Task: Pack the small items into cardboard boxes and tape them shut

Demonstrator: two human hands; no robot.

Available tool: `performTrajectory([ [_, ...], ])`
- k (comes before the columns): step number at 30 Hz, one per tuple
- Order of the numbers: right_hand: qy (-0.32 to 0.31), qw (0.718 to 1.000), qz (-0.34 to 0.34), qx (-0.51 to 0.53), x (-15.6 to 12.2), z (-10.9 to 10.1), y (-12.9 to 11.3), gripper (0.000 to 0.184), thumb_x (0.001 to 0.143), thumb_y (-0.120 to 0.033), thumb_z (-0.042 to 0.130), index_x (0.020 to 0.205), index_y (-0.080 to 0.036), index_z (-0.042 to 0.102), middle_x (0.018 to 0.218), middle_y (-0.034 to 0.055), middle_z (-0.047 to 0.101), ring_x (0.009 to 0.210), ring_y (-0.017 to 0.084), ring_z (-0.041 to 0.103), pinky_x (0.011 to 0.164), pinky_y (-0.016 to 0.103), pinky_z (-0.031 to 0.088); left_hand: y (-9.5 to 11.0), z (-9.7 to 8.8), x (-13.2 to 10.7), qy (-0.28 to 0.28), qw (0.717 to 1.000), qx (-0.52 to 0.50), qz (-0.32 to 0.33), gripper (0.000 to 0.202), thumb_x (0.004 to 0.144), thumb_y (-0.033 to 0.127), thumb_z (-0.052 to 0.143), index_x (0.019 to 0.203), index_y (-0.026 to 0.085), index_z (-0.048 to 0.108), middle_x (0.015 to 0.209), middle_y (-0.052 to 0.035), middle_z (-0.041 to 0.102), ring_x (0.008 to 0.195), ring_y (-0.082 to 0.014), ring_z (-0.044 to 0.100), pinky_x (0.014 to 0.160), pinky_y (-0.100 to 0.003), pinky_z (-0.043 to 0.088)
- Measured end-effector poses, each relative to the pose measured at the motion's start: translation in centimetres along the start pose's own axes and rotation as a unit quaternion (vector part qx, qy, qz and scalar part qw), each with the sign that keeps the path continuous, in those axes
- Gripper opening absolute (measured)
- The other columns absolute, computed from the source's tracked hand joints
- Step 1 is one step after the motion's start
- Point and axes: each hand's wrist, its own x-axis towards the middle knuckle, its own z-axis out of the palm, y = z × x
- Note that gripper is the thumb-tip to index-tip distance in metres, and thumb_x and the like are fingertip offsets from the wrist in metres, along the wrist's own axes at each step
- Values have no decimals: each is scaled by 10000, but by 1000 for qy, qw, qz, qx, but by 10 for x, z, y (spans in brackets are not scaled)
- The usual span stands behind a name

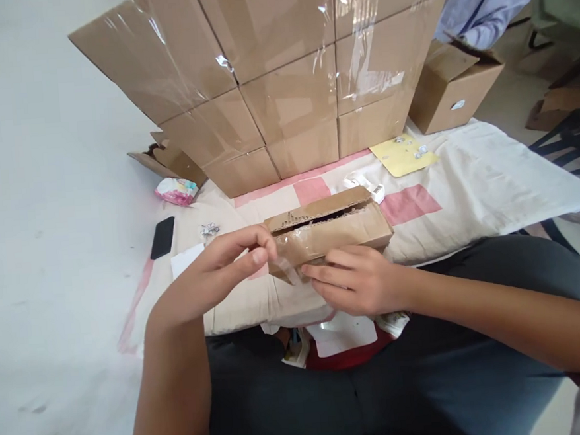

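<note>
A small cardboard box lies on the cloth in front of me, with a ragged, dark gap running along its top between the flaps. Clear tape shines on its near flap. My left hand is at the box's left end, fingers and thumb drawn together. From its fingertips a strip of clear tape runs down towards my right hand. Against the box's near side, my right hand has its fingers bent and close together. Its thumb is hidden, and I cannot make out what its fingertips hold.
A tall stack of taped cartons stands behind the box. Around lie a phone, a wipes packet, small metal pieces and a yellow sheet. An open carton stands right, near a person's light-blue clothing.
</note>
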Motion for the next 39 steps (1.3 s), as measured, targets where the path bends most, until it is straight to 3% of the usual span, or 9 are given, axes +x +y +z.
performTrajectory([
  [3,31,999,37,15,-1,-7,9,29,902,-188,669,910,-169,690,1081,69,763,920,197,629,711,343,504,4,-5,4,-60,997,29,-38,502,1041,594,337,883,205,611,842,-29,601,813,-178,534,793,-322,449],
  [7,32,993,111,5,0,-11,20,38,864,-198,687,856,-176,658,1112,89,769,1041,283,642,818,433,520,-1,1,11,-77,995,32,-48,511,1053,585,287,894,221,607,860,-2,612,815,-163,546,805,-304,438],
  [10,-73,984,157,-34,5,-11,25,300,922,-358,640,1104,-125,686,1390,183,652,1275,398,572,985,573,468,-4,5,18,-55,995,51,-60,531,1041,610,295,850,221,601,828,7,614,795,-164,552,784,-306,439],
  [13,-193,962,185,-58,8,-12,27,641,971,-495,565,1461,-85,525,1568,204,483,1431,420,455,1133,632,359,-5,6,23,-30,995,59,-73,559,1023,644,300,813,213,588,822,5,625,791,-174,573,776,-318,449],
  [17,-267,943,189,-55,8,-12,27,664,997,-494,540,1522,-92,478,1597,181,447,1460,394,438,1152,593,384,-15,2,30,-22,990,80,-111,581,994,682,331,783,206,589,798,-7,630,748,-188,573,695,-317,435],
  [24,-267,945,172,-73,8,-12,27,640,1001,-477,541,1504,-84,500,1586,178,459,1445,400,461,1129,590,413,-37,1,39,-8,984,111,-138,602,960,715,354,714,196,534,757,-22,608,732,-194,556,711,-327,411],
  [28,-274,942,174,-80,7,-12,27,639,1003,-470,532,1516,-92,488,1590,170,458,1437,397,471,1136,582,404,-40,3,43,34,980,128,-146,625,950,739,342,705,196,529,766,-39,633,745,-214,580,724,-348,401],
  [39,-291,937,180,-74,7,-12,28,679,1005,-505,513,1530,-77,473,1601,164,443,1454,389,446,1156,585,394,-40,7,44,57,981,129,-135,615,939,731,358,725,197,574,800,-60,666,767,-234,604,720,-343,394],
])
